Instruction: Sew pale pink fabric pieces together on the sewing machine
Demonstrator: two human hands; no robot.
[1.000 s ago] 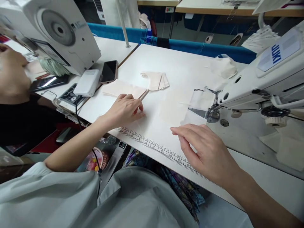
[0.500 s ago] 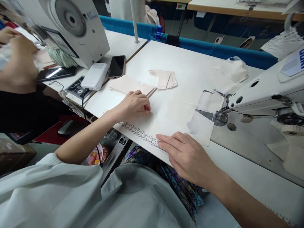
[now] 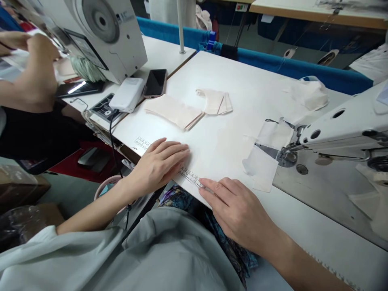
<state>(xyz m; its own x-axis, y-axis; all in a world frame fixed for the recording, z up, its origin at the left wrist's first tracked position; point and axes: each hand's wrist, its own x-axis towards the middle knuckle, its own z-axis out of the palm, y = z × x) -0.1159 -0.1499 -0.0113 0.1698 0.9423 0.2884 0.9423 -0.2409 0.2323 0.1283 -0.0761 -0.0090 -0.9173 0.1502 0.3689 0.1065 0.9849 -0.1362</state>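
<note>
My left hand [image 3: 159, 165] lies palm down near the front edge of the white table [image 3: 218, 145], fingers stretched out and covering part of the printed ruler scale [image 3: 188, 174]. My right hand [image 3: 236, 204] rests at the same edge with straight fingers, its fingertips touching the scale. Nothing shows in either hand. Beyond my left hand lies a stack of pale pink cut pieces [image 3: 172, 111], with a smaller folded stack [image 3: 215, 101] beside it. Right of these, a pale fabric piece [image 3: 262, 167] lies by the sewing machine's needle area [image 3: 287, 155].
A white power bank [image 3: 127, 95] and a phone [image 3: 155, 83] lie at the back left. Another sewing machine [image 3: 106, 36] stands there, with a co-worker's arm [image 3: 38, 76] beside it. Crumpled pale fabric [image 3: 309, 95] lies at the back right, before a blue cloth trough [image 3: 260, 60].
My left hand has moved from beside the pink stack toward the table's front edge, and its curled fingers have straightened. My right hand stays at the scale. The view has shifted slightly.
</note>
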